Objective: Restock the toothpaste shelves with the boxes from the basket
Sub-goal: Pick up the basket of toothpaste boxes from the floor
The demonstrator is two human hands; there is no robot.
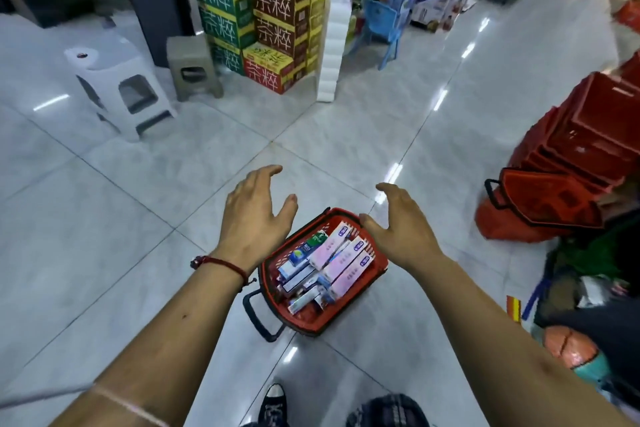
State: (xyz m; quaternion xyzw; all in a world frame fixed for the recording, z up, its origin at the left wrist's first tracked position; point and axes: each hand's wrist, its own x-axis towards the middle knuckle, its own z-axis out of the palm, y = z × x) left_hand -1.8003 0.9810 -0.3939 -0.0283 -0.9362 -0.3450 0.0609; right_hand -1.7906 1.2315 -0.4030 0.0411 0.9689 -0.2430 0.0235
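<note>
Hovering above basket [308, 318]: left grip [254, 218] spread; right grip [401, 229] maybe touching rim.

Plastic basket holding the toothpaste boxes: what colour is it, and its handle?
A red plastic mesh basket with a black handle; best seen in the head view.

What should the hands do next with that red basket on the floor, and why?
Probably reach down and grip the black handle to lift the basket. The left hand and right hand are open over it, holding nothing. The toothpaste boxes lie inside, and no toothpaste shelf is in view.
</note>
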